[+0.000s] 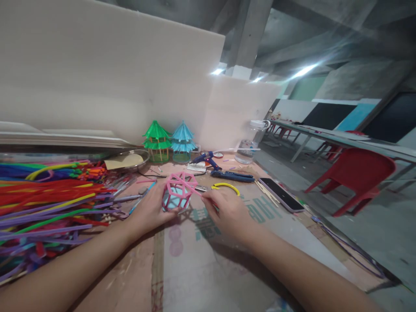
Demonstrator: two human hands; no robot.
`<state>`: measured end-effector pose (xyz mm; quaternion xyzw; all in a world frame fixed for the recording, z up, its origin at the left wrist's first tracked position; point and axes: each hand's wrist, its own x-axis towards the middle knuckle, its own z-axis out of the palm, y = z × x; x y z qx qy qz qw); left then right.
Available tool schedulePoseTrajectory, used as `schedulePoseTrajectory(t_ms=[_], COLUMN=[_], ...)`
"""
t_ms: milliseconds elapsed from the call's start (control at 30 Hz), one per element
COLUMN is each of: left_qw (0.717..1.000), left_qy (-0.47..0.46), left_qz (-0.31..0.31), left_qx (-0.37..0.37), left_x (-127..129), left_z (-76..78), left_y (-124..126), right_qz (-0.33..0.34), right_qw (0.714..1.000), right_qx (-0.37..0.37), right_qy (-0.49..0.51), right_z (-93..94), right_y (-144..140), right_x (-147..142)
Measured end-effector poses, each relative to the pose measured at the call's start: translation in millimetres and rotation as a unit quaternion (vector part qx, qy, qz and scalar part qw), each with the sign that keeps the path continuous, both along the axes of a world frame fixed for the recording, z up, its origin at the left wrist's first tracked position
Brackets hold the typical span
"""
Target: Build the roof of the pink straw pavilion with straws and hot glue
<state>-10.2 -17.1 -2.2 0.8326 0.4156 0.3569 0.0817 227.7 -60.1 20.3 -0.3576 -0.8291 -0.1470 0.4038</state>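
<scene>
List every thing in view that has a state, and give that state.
left hand: cupped around the pink frame, holding it.
right hand: pinching a pink stick at the frame's edge.
pink frame: upright, held just above the cardboard.
phone: flat, screen dark.
glue gun: propped on its stand.
green pavilion: standing upright.
blue pavilion: standing upright.

Fuzzy pipe cleaners (48, 195), matt cardboard (195, 268)
</scene>
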Motion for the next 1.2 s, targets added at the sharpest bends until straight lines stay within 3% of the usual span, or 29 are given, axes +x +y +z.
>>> schedulePoseTrajectory(t_ms=[233, 733, 1200], left_qw=[1.000, 1.000, 1.000], left_qy=[-0.006, -0.002, -0.007], left_qz=[-0.003, -0.005, -0.007], left_qx=[-0.001, -0.004, -0.013], left_x=[-0.1, -1.5, -1.2], left_z=[0.5, -2.2, -0.1], left_y=[-0.3, 2.3, 1.4], right_qz=[0.011, 0.007, 0.003], right_qw=[0.999, 0.999, 0.999], right_qx=[0.046, -0.010, -0.014], right_qy=[0.002, -0.037, -0.041], right_z=[-2.1, -4.2, -5.9], right_y=[-1.0, -0.7, -0.4], right_x=[-2.3, -1.4, -1.5])
